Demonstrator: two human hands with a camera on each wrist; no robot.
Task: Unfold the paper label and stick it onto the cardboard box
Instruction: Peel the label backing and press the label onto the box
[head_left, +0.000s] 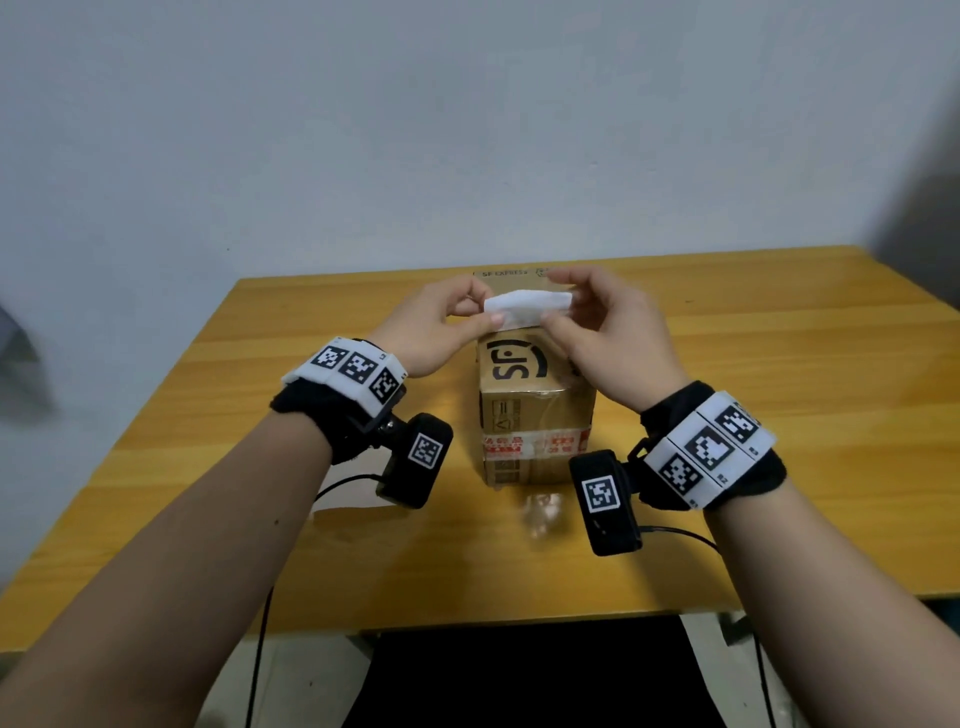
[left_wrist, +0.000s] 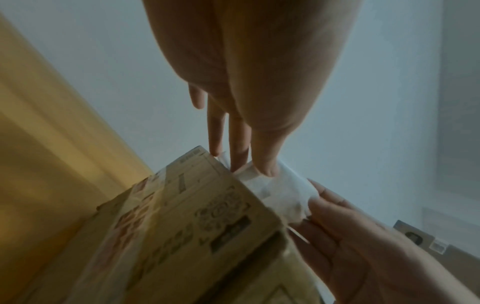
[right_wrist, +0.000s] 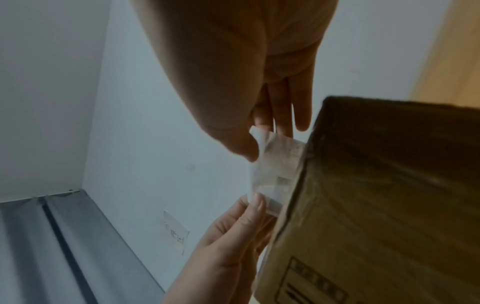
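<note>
A small white paper label is held in the air just above the top of a brown cardboard box that stands upright at the middle of the table. My left hand pinches the label's left end between thumb and fingers. Its right end is pinched by my right hand. The label looks partly folded and creased, right beside the box's upper edge. In the right wrist view the label is stretched between both thumbs next to the box.
The box stands on a yellow wooden table against a pale wall. A flat cardboard piece with print lies behind the box. Cables trail from both wrist cameras over the table's near edge.
</note>
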